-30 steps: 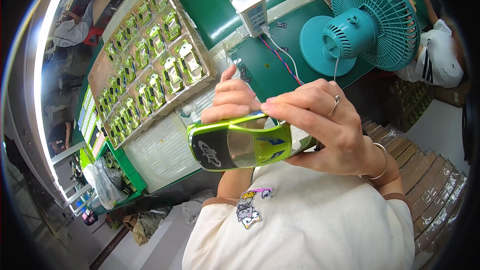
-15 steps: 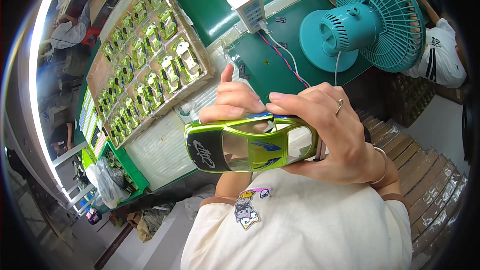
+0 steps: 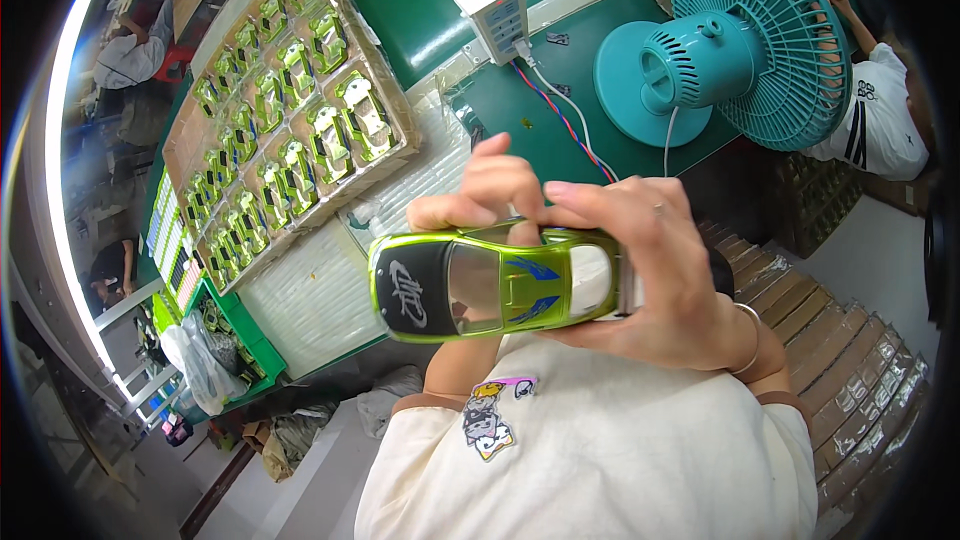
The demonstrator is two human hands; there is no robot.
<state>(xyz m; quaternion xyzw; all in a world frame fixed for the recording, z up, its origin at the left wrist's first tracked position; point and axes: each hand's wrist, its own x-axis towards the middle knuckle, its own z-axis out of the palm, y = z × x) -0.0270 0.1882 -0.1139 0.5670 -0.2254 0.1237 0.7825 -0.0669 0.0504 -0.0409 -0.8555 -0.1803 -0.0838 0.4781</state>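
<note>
Rolled further roof-up since earlier, the green toy car body [image 3: 540,286] — gripped between left hand [image 3: 494,187] and right hand [image 3: 680,290] — might slip if either loosens on its glossy sides.

at twelve o'clock a white power box [image 3: 497,15] stands on a green table [image 3: 410,15], with a white plug [image 3: 521,48] in it and a red and blue wire [image 3: 568,123] trailing near. at two o'clock sits a teal fan [image 3: 710,65], partly covering a person in a white shirt [image 3: 880,120]. brown cardboard [image 3: 850,380] fills four o'clock. a clear plastic bag [image 3: 198,365] hangs beside a green crate [image 3: 262,352] at eight o'clock. a red stool [image 3: 175,63] shows at ten o'clock.
</note>
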